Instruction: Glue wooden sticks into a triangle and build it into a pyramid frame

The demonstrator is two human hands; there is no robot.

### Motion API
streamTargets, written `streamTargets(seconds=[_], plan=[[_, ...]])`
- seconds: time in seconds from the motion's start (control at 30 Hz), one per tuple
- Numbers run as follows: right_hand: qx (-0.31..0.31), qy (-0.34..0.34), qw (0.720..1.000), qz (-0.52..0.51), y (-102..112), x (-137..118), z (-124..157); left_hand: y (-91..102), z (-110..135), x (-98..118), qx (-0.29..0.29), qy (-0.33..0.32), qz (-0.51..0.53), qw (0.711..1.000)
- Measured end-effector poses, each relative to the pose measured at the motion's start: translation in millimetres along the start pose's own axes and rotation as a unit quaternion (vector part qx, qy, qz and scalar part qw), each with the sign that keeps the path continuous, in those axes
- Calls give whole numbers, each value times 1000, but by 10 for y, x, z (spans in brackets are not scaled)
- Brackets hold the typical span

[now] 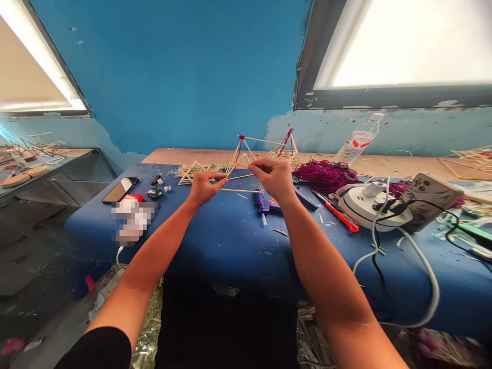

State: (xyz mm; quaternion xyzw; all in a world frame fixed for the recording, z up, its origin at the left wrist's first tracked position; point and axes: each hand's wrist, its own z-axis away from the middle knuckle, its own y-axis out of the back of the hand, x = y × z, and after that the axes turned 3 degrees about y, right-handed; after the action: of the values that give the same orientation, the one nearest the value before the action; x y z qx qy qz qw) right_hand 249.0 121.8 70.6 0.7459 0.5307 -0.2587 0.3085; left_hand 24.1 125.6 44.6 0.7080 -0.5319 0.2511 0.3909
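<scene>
Above the blue tabletop, my left hand [206, 187] pinches the lower left end of a small peaked frame of thin wooden sticks [239, 160]. On the other side, the fingertips of my right hand [273, 177] close on that frame just below its peak. Behind both hands stands a larger stick structure [265, 140], its two raised corners bound with purple string. A purple glue gun [263, 202] lies under my right hand, partly covered by it. Left of it, a flat stick frame [196, 173] rests near the back of the table.
Purple string [326, 173] is heaped at right, beside a tilted plastic bottle [359, 141]. A red utility knife [342, 212], a white round power strip [371, 205] with cables and an upright phone [430, 202] lie right. Another phone [120, 189] and a black mouse [155, 193] sit left.
</scene>
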Motion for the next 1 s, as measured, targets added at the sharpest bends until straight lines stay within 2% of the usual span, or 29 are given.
streamTargets(seconds=[0.07, 0.13, 0.2, 0.23, 0.27, 0.33, 0.4, 0.47, 0.57, 0.73, 1.0], plan=[[19, -44, 998, -30, -3, 19, -12, 44, -39, 11, 42, 11, 15, 999], [47, -88, 993, -67, -1, 42, -34, 114, -109, -10, 120, 44, 68, 989], [74, -116, 984, -115, -4, 69, -57, 180, -181, -62, 184, 114, 149, 965], [85, -124, 979, -140, -12, 84, -66, 200, -206, -90, 192, 162, 183, 951], [94, -128, 974, -163, -25, 100, -71, 207, -218, -114, 179, 208, 206, 939], [109, -133, 966, -195, -64, 135, -70, 176, -200, -132, 105, 272, 229, 929], [118, -133, 962, -206, -108, 171, -58, 99, -140, -104, 20, 284, 237, 929], [121, -130, 963, -203, -144, 195, -42, 13, -73, -46, -25, 276, 256, 926], [113, -133, 964, -203, -170, 189, -23, -67, -11, 34, -36, 262, 258, 929], [96, -154, 956, -231, -195, 125, -8, -84, -6, 51, -24, 232, 233, 944], [92, -163, 954, -235, -226, 139, 8, -100, 18, 40, -16, 200, 277, 939]])
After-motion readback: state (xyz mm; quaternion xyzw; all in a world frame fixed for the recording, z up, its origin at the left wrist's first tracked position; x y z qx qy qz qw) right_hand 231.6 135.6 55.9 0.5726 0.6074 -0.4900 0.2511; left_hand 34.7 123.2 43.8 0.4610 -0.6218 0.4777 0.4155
